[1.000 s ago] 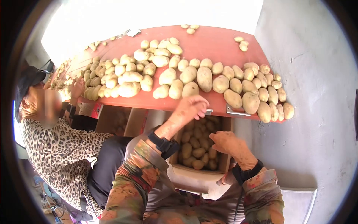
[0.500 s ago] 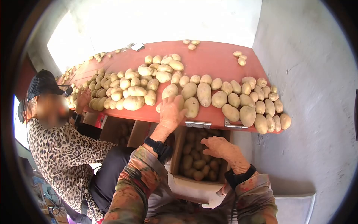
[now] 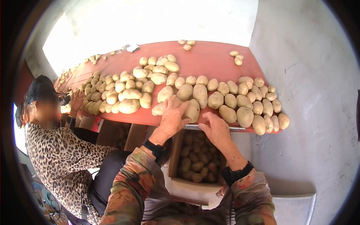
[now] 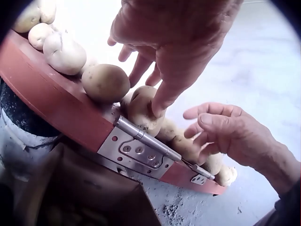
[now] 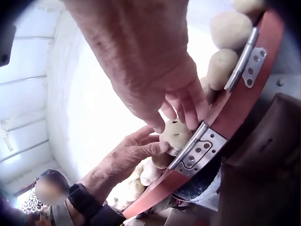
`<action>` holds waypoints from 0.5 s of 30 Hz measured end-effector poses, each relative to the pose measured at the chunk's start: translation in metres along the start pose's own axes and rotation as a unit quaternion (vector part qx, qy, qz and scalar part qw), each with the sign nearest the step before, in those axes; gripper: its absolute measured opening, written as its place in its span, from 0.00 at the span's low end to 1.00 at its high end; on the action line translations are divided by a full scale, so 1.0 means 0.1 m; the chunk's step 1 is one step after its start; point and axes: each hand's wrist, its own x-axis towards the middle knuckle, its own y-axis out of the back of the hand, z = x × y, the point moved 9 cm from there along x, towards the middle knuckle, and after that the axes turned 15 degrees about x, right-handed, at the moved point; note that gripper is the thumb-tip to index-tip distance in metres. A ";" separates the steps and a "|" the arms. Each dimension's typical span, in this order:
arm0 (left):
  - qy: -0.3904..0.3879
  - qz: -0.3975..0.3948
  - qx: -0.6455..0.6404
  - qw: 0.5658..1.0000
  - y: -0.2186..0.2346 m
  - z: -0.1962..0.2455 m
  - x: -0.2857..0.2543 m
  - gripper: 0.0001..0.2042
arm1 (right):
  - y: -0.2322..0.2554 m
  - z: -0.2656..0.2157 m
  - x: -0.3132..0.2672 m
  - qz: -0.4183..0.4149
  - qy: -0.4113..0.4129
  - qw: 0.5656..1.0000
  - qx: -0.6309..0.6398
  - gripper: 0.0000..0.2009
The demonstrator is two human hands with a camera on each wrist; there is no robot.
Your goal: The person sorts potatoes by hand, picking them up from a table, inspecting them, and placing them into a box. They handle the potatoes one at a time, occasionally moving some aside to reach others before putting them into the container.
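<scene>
My left hand (image 3: 171,119) is at the front edge of the red table (image 3: 150,119). In the left wrist view, the left hand's (image 4: 174,47) thumb lies on the near side of a potato (image 4: 140,112), its fingers reaching past the far side. That potato (image 3: 192,111) has a dark spot on top. From the right wrist view, the left hand (image 5: 124,157) holds the spotted potato (image 5: 175,137) from one side. My right hand (image 3: 218,131) is just right of it with fingers loosely bent; in the right wrist view, the right hand's (image 5: 150,75) fingertips are close to it, contact unclear.
Rows of potatoes (image 3: 245,117) lie to the right, with a larger group (image 3: 129,106) to the left. Below the edge stands a cardboard box (image 3: 197,183) of potatoes. Metal hinges (image 4: 141,153) line the edge. Another person (image 3: 63,150) sits at the left.
Since the last earlier frame, my right hand has risen from above the box to the table edge. My left hand has shifted slightly right, its thumb now against the spotted potato.
</scene>
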 end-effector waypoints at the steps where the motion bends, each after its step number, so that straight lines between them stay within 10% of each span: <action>1: -0.017 0.031 -0.014 0.999 0.02 0.04 -0.02 0.33 | 0.06 -0.02 0.02 0.046 0.013 0.999 0.014 0.20; 6: -0.057 0.089 -0.082 0.991 0.15 0.25 -0.04 0.29 | 0.00 0.20 0.20 0.139 0.091 0.982 0.086 0.32; 8: -0.036 0.057 -0.258 0.964 0.04 0.29 -0.06 0.28 | -0.09 0.41 0.28 0.106 -0.041 0.982 0.152 0.33; 15: -0.012 0.001 -0.350 0.937 -0.03 0.36 -0.10 0.29 | -0.04 0.72 0.37 0.149 -0.106 0.948 0.260 0.32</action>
